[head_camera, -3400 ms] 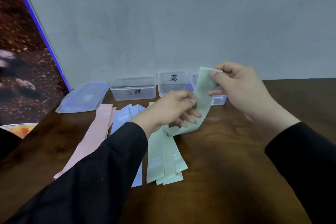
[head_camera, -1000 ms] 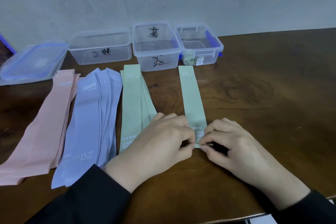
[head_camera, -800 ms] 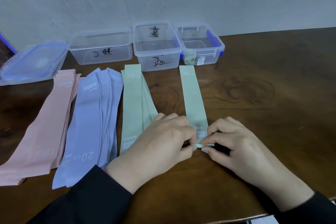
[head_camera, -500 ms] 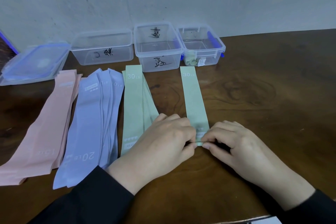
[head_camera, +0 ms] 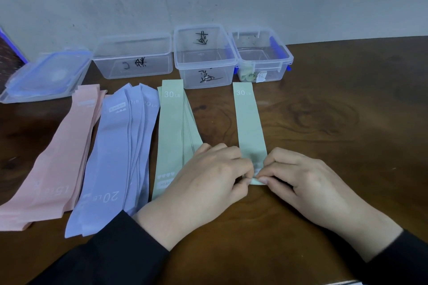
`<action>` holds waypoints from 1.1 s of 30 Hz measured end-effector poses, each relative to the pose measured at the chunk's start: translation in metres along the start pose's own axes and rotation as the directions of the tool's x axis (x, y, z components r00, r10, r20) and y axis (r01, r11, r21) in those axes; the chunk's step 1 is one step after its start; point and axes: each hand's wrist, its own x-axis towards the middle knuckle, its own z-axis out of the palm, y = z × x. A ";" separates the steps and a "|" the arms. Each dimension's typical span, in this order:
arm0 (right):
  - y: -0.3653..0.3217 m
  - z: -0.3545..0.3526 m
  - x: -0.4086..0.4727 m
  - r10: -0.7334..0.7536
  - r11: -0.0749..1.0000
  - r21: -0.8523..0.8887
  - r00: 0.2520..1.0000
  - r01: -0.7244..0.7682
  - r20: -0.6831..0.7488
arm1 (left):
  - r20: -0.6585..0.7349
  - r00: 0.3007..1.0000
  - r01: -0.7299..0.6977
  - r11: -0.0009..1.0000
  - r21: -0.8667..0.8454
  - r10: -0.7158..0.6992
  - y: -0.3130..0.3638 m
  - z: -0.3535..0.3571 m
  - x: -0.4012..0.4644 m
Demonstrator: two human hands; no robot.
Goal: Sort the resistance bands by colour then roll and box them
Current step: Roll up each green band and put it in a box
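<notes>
At the near edge of the wooden table (head_camera: 347,104) both hands work the near end of a single green band (head_camera: 249,122). The left hand (head_camera: 208,183) and the right hand (head_camera: 308,180) each pinch that end between thumb and curled fingers, fingertips almost meeting, and the band's tip is turned up into a small first fold there. The rest of this band lies flat and straight, running away from the person, with "30 LB" printed at its far end, which stops just short of the boxes.

To the left, partly under the left hand, lies the green pile (head_camera: 173,134), fanned slightly, also marked 30 LB. Next left is the lilac pile (head_camera: 120,146), marked 20 LB, then the pink pile (head_camera: 62,157), marked 15, which reaches toward the table's left edge.

Right of the single band the table surface is bare wood out to its right edge.

Along the far edge, against the wall, stand three clear boxes: the left box (head_camera: 134,71), the middle box (head_camera: 206,76) with black writing, and the right box (head_camera: 278,71), which holds a rolled green band low at its front. A stack of lids (head_camera: 46,76) lies at the far-left corner.
</notes>
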 end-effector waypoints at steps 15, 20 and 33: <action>0.005 0.003 0.000 0.017 0.998 0.053 1.000 -0.017 -0.004 | -0.027 0.999 0.027 1.000 0.008 -0.026 -0.003 0.004 0.001; 0.004 0.003 0.002 0.004 0.999 0.052 1.000 -0.005 0.008 | 0.000 1.000 0.028 0.999 0.027 -0.028 -0.002 0.003 0.001; 0.006 0.001 0.002 0.070 0.990 0.126 0.997 -0.067 -0.021 | -0.006 0.997 0.073 0.997 -0.002 -0.073 0.001 0.001 0.001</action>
